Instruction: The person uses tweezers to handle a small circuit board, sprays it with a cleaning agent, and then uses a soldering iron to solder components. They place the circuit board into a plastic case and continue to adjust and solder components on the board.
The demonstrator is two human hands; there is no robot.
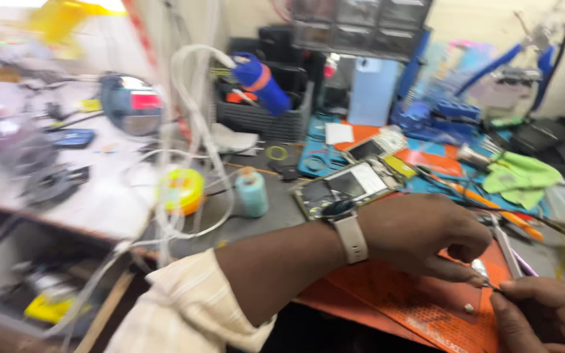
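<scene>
Reaching across from the near left, the left hand [426,235] hangs over an orange work mat [413,301] at the near right of the surface [99,196], its thumb and forefinger pinched narrow on a tiny silvery part [480,268]. A pale watch [348,229] sits on that wrist, above a rolled cream sleeve [191,307]. The right hand [544,314] comes in from the near right corner, fingers closed on a thin dark tool [495,285] whose tip meets the silvery part; how firm the grip is cannot be told through the blur. Just beside the tool's tip, a second small metal bit [469,307] lies loose on the mat. Beyond the left wrist lies an opened phone [354,186] with its insides showing, and another phone [367,149] farther back. A small teal bottle [252,191] stands left of the opened phone, with a yellow spool [181,189] further left and white tubing [191,117] looping above it. To the far right lie a green cloth [521,176] and orange-handled tools [485,199]. A blue cylinder [263,82] leans from a dark tray [263,117] at the back.
</scene>
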